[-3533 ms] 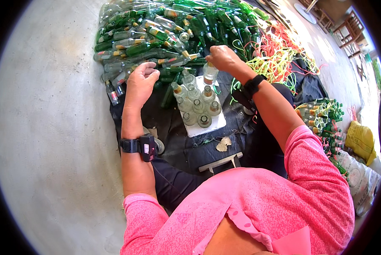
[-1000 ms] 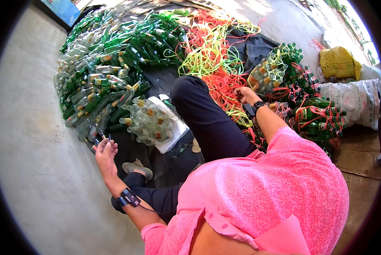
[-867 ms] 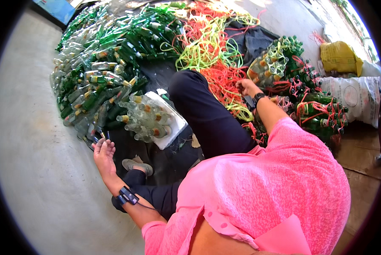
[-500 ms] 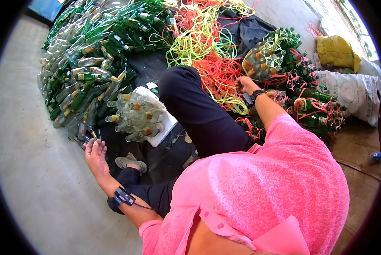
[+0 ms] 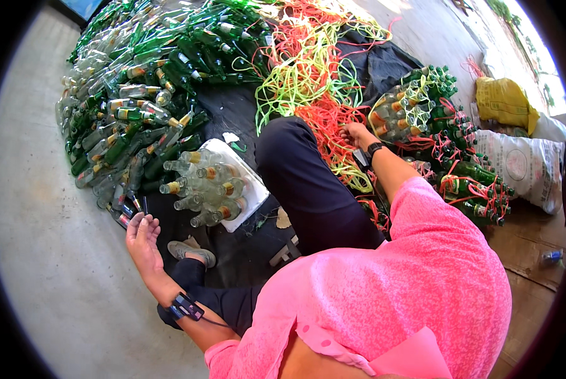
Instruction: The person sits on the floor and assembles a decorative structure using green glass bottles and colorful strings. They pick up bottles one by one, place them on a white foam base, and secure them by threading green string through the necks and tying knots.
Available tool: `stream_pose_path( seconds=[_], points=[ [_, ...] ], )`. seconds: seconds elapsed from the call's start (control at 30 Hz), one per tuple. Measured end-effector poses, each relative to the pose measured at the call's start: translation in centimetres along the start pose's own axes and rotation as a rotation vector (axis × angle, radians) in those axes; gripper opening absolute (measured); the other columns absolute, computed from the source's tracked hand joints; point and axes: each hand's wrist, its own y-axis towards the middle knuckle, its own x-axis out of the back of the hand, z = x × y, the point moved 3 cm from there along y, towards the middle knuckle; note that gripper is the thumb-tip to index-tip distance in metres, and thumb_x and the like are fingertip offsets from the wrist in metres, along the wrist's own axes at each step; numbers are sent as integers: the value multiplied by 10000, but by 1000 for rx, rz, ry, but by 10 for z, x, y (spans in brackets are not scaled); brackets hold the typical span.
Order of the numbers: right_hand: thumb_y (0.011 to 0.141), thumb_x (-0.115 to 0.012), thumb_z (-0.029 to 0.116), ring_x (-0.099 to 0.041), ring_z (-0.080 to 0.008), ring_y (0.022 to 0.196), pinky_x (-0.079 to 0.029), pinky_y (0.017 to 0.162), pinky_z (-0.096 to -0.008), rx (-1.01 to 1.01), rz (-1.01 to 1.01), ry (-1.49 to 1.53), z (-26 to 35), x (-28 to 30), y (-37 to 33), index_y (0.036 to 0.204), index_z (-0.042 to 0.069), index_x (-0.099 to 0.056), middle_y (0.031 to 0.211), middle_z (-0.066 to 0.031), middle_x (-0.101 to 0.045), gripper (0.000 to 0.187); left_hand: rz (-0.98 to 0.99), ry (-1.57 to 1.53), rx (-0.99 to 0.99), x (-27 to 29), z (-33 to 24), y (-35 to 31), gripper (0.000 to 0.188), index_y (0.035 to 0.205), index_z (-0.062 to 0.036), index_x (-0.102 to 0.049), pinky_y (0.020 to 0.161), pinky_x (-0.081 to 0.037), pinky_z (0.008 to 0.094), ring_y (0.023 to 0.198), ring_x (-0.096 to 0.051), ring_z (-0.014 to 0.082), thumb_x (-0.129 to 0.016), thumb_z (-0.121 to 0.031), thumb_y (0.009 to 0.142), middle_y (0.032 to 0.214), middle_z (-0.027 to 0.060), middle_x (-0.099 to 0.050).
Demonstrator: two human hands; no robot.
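Right hand (image 5: pixel 357 134) has moved to tangled red plastic strings (image 5: pixel 327 126), grip unclear; left hand (image 5: pixel 144 245) is released. Clear glass bottles (image 5: pixel 207 183) stand grouped, unbound.

One head-worn fisheye view looks steeply down, close over the shirt (image 5: pixel 384 271), farther from the left hand (image 5: pixel 144 245), the right hand (image 5: pixel 359 135) and the bottles (image 5: pixel 137 115)
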Motion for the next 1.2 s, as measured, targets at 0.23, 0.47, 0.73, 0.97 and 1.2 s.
stream_pose_path(
  seconds=[0.23,0.47,0.73,0.97,1.2],
  points=[
    [1010,-511,84,-674,-195,953,-559,748,-339,233,67,-170,87,-88,5,1431,92,-501,1244,-73,-619,421,-19,31,19,-8,-1,1,240,1211,-37,-627,825,-559,324,930,-689,188,-650,-122,987,1044,70,-705],
    [991,-517,58,-660,-234,1005,-538,824,-367,249,143,5,129,-144,47,1535,135,-409,1409,-64,-523,560,-33,26,31,-16,-4,6,212,1186,-11,-632,817,-561,309,910,-691,175,-643,-73,984,1040,84,-705],
    [962,-571,68,-652,-214,904,-585,800,-406,177,27,121,144,-163,97,1493,205,-472,1139,-54,-598,557,10,13,18,-37,-12,16,222,1197,-8,-638,829,-559,298,915,-694,178,-637,-64,983,1052,86,-705],
    [965,-566,66,-622,-146,806,-506,648,-309,381,32,123,176,-174,84,1421,133,-554,999,-38,-659,461,7,0,-3,-40,-19,12,215,1190,-6,-639,836,-562,308,919,-692,187,-633,-59,981,1048,91,-701],
    [982,-625,172,-594,-107,1109,-476,922,-285,823,445,-92,284,-228,-96,1309,107,-668,1281,3,-665,336,-5,-34,-65,-33,-24,0,193,1161,-7,-652,804,-556,287,887,-695,168,-643,-68,978,1026,84,-713]
  ],
)
